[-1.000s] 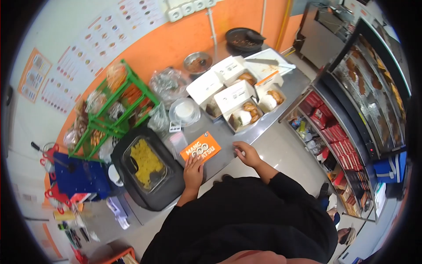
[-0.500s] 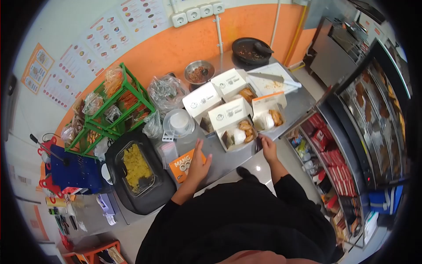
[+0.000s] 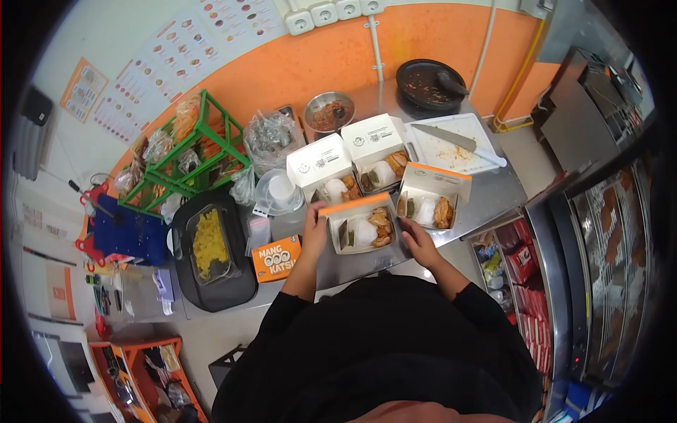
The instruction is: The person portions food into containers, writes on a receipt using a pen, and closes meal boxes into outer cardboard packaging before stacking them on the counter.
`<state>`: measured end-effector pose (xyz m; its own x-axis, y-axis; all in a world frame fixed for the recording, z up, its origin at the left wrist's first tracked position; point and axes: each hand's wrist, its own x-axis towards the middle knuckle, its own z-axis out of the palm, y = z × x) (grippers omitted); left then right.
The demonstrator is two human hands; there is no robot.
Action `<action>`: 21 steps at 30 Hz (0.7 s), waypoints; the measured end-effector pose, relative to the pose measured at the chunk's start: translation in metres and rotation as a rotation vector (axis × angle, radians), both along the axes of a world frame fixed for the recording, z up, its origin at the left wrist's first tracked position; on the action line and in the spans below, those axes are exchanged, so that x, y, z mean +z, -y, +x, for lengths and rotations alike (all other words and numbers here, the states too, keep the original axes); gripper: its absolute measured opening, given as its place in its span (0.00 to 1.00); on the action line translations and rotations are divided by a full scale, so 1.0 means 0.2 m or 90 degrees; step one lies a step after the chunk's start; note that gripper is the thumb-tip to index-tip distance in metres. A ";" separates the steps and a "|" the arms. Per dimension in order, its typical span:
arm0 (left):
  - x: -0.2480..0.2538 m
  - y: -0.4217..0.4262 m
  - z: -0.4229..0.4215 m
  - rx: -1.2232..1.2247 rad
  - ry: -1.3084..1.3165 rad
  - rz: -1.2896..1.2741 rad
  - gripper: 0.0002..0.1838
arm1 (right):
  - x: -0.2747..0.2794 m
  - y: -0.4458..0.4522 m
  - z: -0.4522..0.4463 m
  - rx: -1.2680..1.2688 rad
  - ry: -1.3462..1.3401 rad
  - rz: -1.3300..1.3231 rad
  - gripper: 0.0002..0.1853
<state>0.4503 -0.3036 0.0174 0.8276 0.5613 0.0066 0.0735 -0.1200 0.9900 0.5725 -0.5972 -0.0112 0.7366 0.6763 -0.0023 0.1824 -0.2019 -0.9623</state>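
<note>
An open food box with rice, browned meat pieces and something green sits near the counter's front edge. Its lid is tilted forward, showing the orange edge. At the box's left side, my left hand grips the lid corner. My right hand holds the right side, fingers against the wall. Behind stand more open boxes with rice and meat, one at the back left, another at the back middle and one at the right. Left of my left hand lies a closed orange box.
Left on the counter are a black container of yellow food, green baskets and plastic tubs. Behind are a metal bowl, a black mortar and a white board bearing a knife. A display cabinet stands right.
My left hand has moved off the orange box to the front food box. My right hand has stayed at its right side, and the lid has tipped forward. The view has shifted.
</note>
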 end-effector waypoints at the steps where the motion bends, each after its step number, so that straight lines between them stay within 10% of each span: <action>1: -0.03 0.01 -0.07 0.013 -0.002 0.002 0.21 | 0.01 -0.04 0.00 0.026 -0.027 0.032 0.24; 7: -0.07 0.10 -0.33 -0.052 -0.048 0.171 0.23 | 0.08 -0.18 0.03 0.146 0.155 0.077 0.32; 15: -0.05 0.15 -0.37 -0.074 0.023 -0.180 0.38 | 0.23 -0.22 0.06 0.128 0.194 -0.216 0.27; 17: 0.07 0.22 -0.40 0.019 0.080 -0.455 0.37 | 0.19 -0.20 0.05 0.110 0.247 -0.191 0.27; 21: -0.02 0.19 -0.34 -0.039 -0.073 -0.449 0.36 | -0.06 -0.23 0.06 0.070 0.365 0.074 0.26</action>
<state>0.3815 -0.3418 0.0129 0.8315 0.3523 -0.4296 0.1956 0.5382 0.8198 0.5846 -0.5502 -0.0229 0.5242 0.7202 0.4544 0.6936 -0.0515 -0.7185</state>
